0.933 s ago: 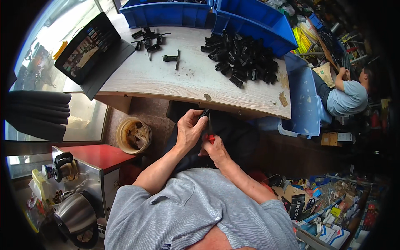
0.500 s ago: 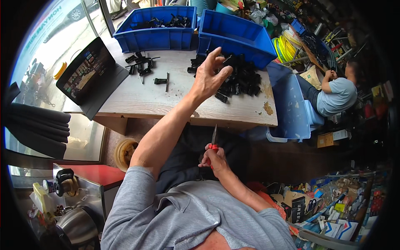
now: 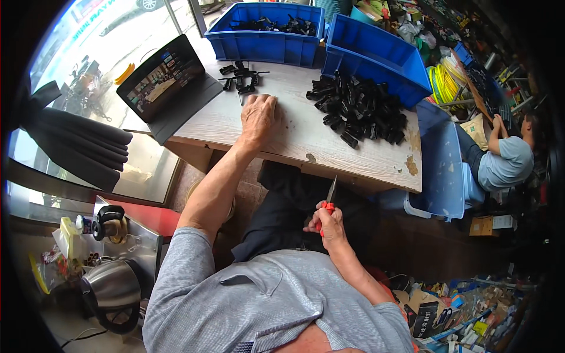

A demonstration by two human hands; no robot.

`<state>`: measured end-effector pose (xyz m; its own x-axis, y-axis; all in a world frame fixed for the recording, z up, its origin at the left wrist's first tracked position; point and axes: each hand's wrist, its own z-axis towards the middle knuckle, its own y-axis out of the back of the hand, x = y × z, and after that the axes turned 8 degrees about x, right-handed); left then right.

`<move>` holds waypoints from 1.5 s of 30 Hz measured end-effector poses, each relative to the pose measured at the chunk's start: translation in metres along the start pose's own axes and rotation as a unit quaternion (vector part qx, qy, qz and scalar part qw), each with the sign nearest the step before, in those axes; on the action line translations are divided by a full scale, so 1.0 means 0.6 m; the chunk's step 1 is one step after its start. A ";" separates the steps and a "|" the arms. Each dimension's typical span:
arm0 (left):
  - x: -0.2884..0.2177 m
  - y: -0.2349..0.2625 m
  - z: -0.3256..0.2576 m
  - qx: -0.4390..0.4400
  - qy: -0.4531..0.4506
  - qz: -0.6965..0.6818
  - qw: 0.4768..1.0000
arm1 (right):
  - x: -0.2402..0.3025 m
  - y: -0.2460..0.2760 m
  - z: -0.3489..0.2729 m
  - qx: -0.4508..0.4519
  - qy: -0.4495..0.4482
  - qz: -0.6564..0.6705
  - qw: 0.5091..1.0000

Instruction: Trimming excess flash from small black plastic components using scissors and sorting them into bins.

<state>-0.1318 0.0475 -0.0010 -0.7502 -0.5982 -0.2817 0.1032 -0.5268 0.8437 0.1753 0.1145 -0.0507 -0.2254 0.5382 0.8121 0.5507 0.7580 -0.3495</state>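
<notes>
My left hand (image 3: pixel 258 117) lay knuckles-up on the wooden table (image 3: pixel 294 141), fingers curled down over something I cannot make out; whether it gripped anything I cannot tell. A small cluster of black parts (image 3: pixel 240 76) sat just at its twelve o'clock, and a big heap of black parts (image 3: pixel 359 109) lay at its three o'clock. My right hand (image 3: pixel 327 220), low over my lap, was clenched on a red-handled knife (image 3: pixel 327 203), blade pointing toward twelve.

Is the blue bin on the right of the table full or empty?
Empty, as far as shows: the right blue bin has a bare blue floor, while the left blue bin holds black parts.
</notes>
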 end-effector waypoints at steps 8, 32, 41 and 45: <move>0.020 -0.007 -0.013 0.005 -0.140 -0.038 0.989 | 0.004 -0.002 -0.010 -0.020 -0.011 -0.023 0.999; -0.073 0.027 -0.092 -0.009 -0.008 -0.183 0.983 | 0.007 -0.003 -0.006 0.013 -0.016 0.003 1.000; -0.173 0.057 -0.294 0.103 -0.059 -0.283 0.952 | 0.028 -0.010 0.006 0.039 0.039 0.048 0.997; -0.180 0.042 -0.325 0.119 -0.049 -0.285 0.950 | 0.018 -0.010 0.009 0.041 0.033 0.024 0.998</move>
<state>0.0788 -0.0190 -0.0382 -0.6976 -0.1913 -0.6905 -0.4810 -0.5894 0.6491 0.1651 0.1175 -0.0425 -0.1446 0.5510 0.8219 0.4918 0.7608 -0.4235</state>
